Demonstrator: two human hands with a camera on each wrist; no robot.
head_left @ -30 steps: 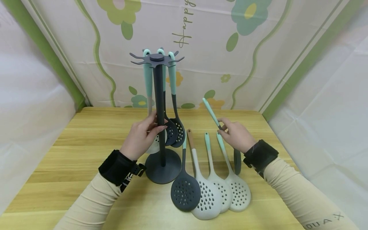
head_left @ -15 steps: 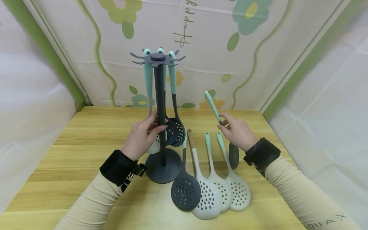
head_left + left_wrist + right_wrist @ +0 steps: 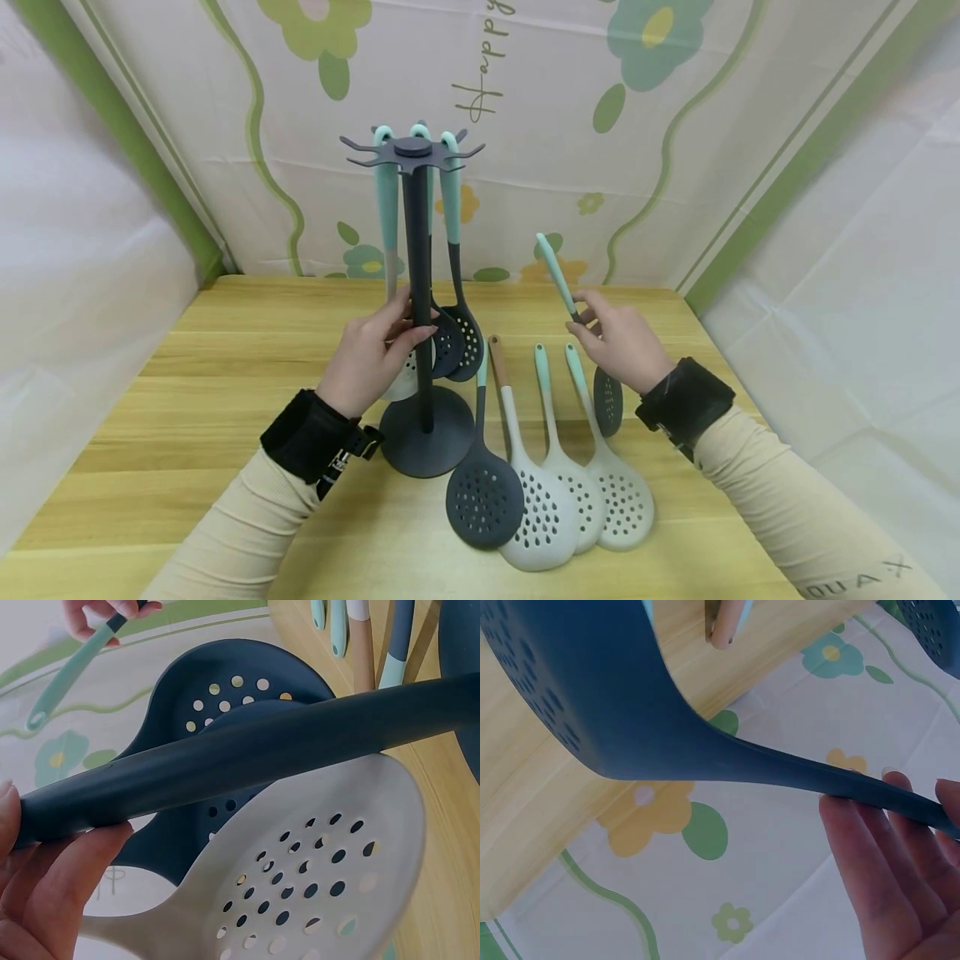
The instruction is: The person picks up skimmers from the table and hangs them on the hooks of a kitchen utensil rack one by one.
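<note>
My left hand (image 3: 367, 358) grips the dark pole (image 3: 417, 242) of a utensil stand, thumb and fingers around it. From the stand's hooked top (image 3: 414, 148) hang a pale skimmer (image 3: 300, 862) and two dark skimmers (image 3: 467, 342), all with mint handles. At the right, my right hand (image 3: 626, 346) pinches a dark skimmer by its neck, just below the mint handle (image 3: 557, 273). That handle points up and away, while the perforated head (image 3: 570, 682) hangs below the hand, partly behind it in the head view.
On the wooden table (image 3: 247, 350) lie a dark skimmer (image 3: 483, 504), a white skimmer with a brown handle (image 3: 540, 517) and two pale skimmers (image 3: 626, 500), heads overlapping. The stand's round base (image 3: 401, 446) is beside them. A flowered cloth (image 3: 540, 150) rises behind.
My right hand has raised the dark skimmer slightly, its handle tip moving up and its head turning so the holes show. My left hand keeps its place on the pole.
</note>
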